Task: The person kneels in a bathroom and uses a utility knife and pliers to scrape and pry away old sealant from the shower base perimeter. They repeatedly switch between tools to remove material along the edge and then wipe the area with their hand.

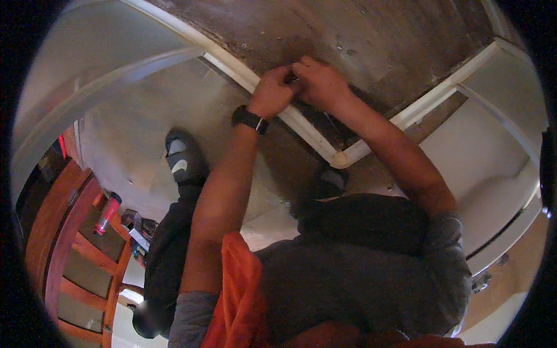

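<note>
My left hand (272, 93), with a dark watch (250, 120) on its wrist, is raised over a pale frame rail (232, 69). Its fingertips meet those of my right hand (320, 82) above a dark brown, stained surface (377, 35). Both hands have curled, pinching fingers. Something small and dark seems to sit between them, but the fingers hide what it is. Below my hands, the rail runs to a corner (341, 158) where it joins a second pale rail (429, 95).
Curved pale bars (116, 78) with clouded panels rise at the left. A red wooden slatted piece (87, 255) stands at lower left, with a red-and-clear cylinder (108, 213) beside it. My shoe (185, 156) rests on the grey floor. White curved surfaces (481, 145) lie at right. Orange cloth (238, 290) hangs near my left arm.
</note>
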